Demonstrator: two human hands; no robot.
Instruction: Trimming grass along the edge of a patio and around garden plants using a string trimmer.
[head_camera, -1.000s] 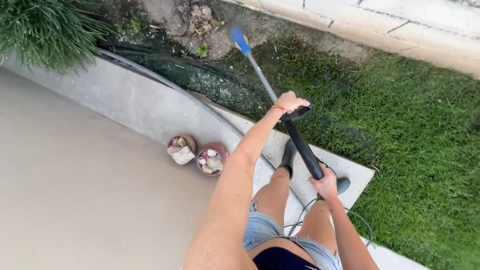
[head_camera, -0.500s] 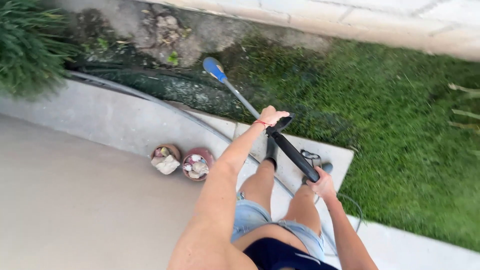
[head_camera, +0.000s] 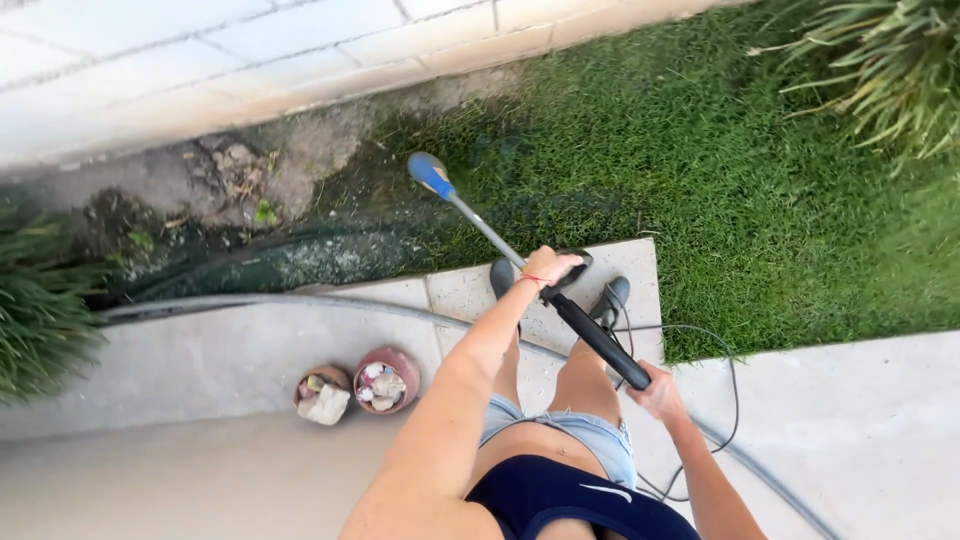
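I hold a long-shafted garden trimmer (head_camera: 590, 330) with a black upper shaft, a silver lower tube and a blue head (head_camera: 430, 175). The blue head hovers over the grass edge by a dirt strip. My left hand (head_camera: 552, 268) grips the front loop handle. My right hand (head_camera: 655, 392) grips the rear end of the black shaft near my hip. My feet in dark shoes (head_camera: 612, 298) stand on a concrete slab corner (head_camera: 640, 260).
Two small clay pots (head_camera: 388, 378) filled with stones and shells sit on the paving to my left. A black cord (head_camera: 728, 390) loops over the slab. A hose (head_camera: 300, 300) runs along the paving edge. Grass (head_camera: 760, 200) lies ahead; spiky plants (head_camera: 40, 320) flank both sides.
My view has swung to the right. The trimmer head has moved from the dirt strip toward the grass edge. Both hands keep their grip.
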